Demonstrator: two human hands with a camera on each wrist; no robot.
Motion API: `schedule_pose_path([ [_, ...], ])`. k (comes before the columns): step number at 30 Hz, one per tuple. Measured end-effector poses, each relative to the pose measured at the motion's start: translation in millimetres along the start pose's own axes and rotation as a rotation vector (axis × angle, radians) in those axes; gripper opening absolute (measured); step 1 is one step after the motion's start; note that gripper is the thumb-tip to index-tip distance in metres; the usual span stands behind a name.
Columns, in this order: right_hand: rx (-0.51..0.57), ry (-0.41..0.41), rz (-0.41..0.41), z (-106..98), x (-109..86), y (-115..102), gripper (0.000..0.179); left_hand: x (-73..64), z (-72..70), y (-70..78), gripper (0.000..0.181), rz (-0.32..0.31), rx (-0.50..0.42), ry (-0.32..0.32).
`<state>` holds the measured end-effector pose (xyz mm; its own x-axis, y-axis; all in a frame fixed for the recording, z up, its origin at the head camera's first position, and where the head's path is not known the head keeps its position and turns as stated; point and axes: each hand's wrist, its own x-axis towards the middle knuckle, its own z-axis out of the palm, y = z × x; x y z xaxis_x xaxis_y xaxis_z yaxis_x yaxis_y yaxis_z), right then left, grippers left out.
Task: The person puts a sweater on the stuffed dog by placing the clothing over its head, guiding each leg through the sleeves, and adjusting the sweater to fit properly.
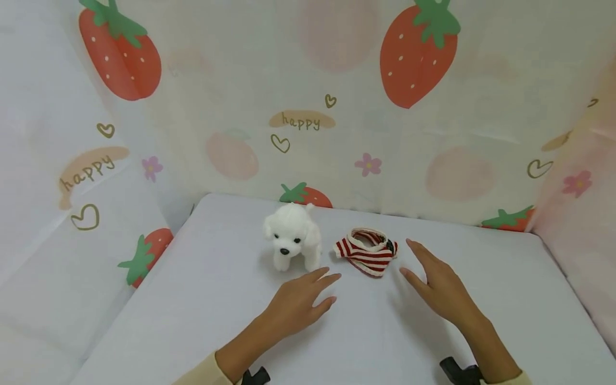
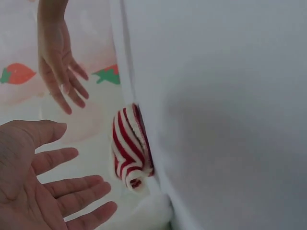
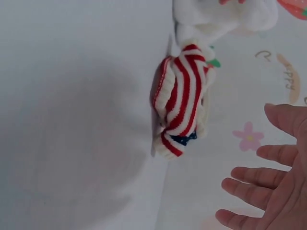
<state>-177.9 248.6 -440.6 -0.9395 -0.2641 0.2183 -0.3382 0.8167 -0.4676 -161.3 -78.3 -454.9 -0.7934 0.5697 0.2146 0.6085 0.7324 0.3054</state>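
A white plush dog [image 1: 292, 235] stands upright on the table, facing the camera. To its right lies a small red-and-white striped knitted sweater [image 1: 369, 259], its neck opening facing up; a dark blue bow [image 3: 184, 139] shows on it in the right wrist view. My left hand [image 1: 299, 303] hovers in front of the dog and sweater, fingers spread and holding nothing. On the sweater's right side my right hand [image 1: 440, 286] is held with fingers extended, also with nothing in it. Both hands are apart from the sweater [image 2: 130, 146] in the left wrist view.
The table [image 1: 202, 299] has a white cover. Behind it hangs a cloth backdrop [image 1: 269, 64] printed with strawberries, flowers and hearts, which also closes off the left and right sides. A black wrist mount [image 1: 459, 371] sits below the right wrist.
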Motion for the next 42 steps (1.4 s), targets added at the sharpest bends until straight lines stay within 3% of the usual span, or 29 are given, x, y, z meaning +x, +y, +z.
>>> schedule_pose_path([
  [6,-0.005,0.006,-0.008,2,4.3,0,0.067,12.4,6.5,1.4,0.052,0.041,0.004,0.059],
  [14,-0.014,0.014,-0.018,3,9.7,-4,0.066,29.1,10.9,2.4,0.058,0.013,-0.030,0.063],
  [21,-0.043,0.051,-0.032,2,14.9,-4,0.062,40.4,14.1,3.9,0.058,0.024,-0.060,0.093],
  [31,0.003,0.029,-0.035,12,33.9,-2,0.053,67.9,21.0,0.5,0.054,-0.047,-0.114,0.078],
  [42,0.043,-0.030,0.008,25,60.5,12,0.041,96.6,39.3,-9.0,0.052,-0.110,-0.043,0.112],
])
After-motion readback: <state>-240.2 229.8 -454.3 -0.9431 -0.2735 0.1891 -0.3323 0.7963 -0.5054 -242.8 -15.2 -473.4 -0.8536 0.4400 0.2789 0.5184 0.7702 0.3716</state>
